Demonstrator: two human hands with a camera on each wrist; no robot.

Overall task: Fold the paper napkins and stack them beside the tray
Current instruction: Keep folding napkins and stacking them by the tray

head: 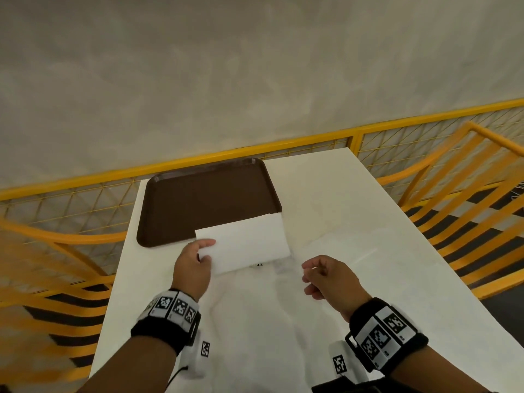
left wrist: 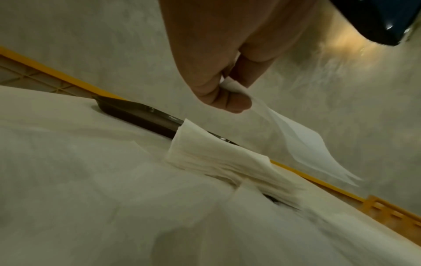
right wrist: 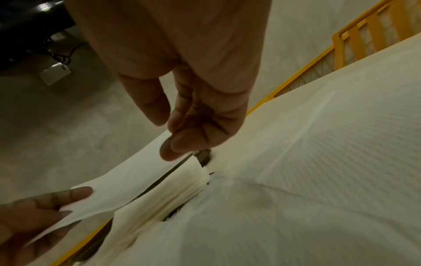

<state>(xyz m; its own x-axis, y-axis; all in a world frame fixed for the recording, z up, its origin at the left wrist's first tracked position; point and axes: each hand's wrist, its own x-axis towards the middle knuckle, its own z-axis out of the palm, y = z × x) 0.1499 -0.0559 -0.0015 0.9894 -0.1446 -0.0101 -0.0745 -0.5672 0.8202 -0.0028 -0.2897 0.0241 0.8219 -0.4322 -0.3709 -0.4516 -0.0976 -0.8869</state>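
A brown tray (head: 207, 199) lies at the table's far left. My left hand (head: 205, 251) pinches one short edge of a folded white napkin (head: 246, 242) and holds it in the air over the tray's near right corner. The left wrist view shows this napkin (left wrist: 296, 142) hanging from thumb and fingers above a stack of folded napkins (left wrist: 216, 158) beside the tray (left wrist: 136, 111). My right hand (head: 310, 275) hovers to the right, fingers loosely curled, holding nothing. In the right wrist view it (right wrist: 168, 133) hangs over the stack (right wrist: 164, 196).
An unfolded white napkin (head: 340, 245) lies flat on the white table (head: 382, 279) to the right of the stack. Yellow chairs (head: 459, 199) stand on both sides, and a yellow mesh fence (head: 312, 148) runs behind the table's far edge.
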